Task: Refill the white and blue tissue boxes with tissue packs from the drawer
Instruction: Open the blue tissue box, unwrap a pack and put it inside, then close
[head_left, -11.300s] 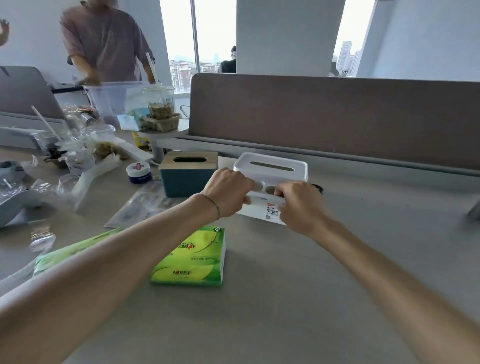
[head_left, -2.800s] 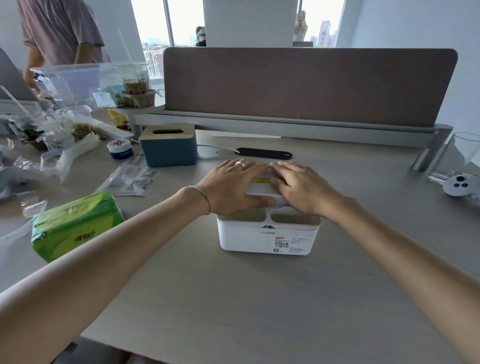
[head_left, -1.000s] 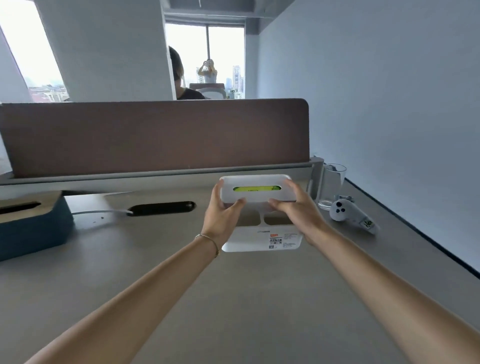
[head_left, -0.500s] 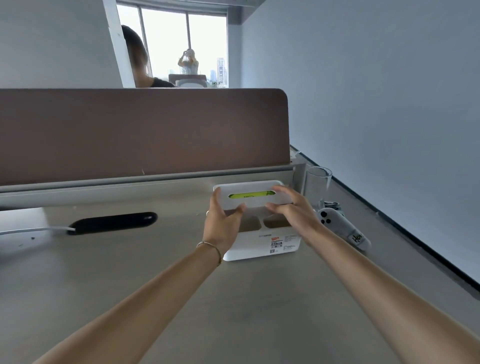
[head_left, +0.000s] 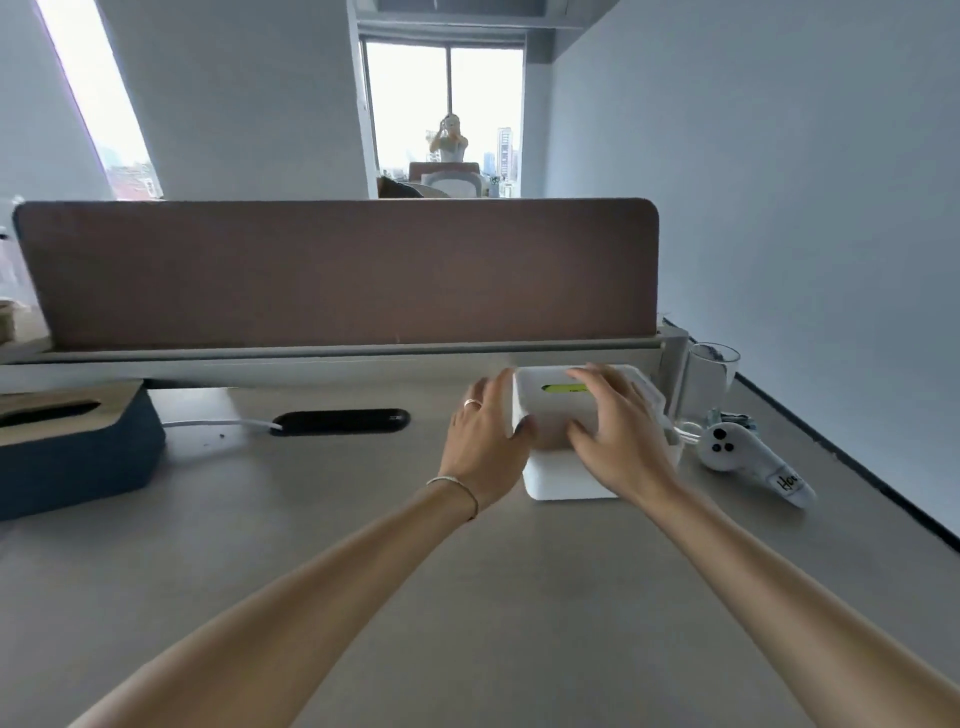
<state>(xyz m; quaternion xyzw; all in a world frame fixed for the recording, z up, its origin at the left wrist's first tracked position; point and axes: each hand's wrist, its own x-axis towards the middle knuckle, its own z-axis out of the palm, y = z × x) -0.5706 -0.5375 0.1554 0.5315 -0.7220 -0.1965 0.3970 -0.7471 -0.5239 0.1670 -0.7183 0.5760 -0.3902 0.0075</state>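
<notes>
While we've got both arms stretched out over the grey desk (head_left: 363, 545), the white tissue box (head_left: 566, 475) sits toward the far right of it, close to the brown divider panel (head_left: 337, 270). Our left hand (head_left: 485, 447) is at the box's left side, fingers spread, thumb touching the near left corner of the lid; there's a ring on one finger and a thin bracelet on that wrist. Our right hand (head_left: 618, 436) lies across the top of the lid, palm down, fingers loosely splayed, so neither hand is really clamped on it, more resting and pressing. A strip of green tissue pack (head_left: 563, 388) shows through the slot in the lid. It's all a bit motion-blurred, so we can't tell if the lid is fully seated. Just right of the box stands a clear glass (head_left: 711, 384), and a white controller (head_left: 748, 462) lies near it. Way over at the left edge is the blue tissue box (head_left: 78, 457) with its wooden top, well apart from our hands, and a black oval cable port (head_left: 340, 421) with a white cable sits between the two boxes.
</notes>
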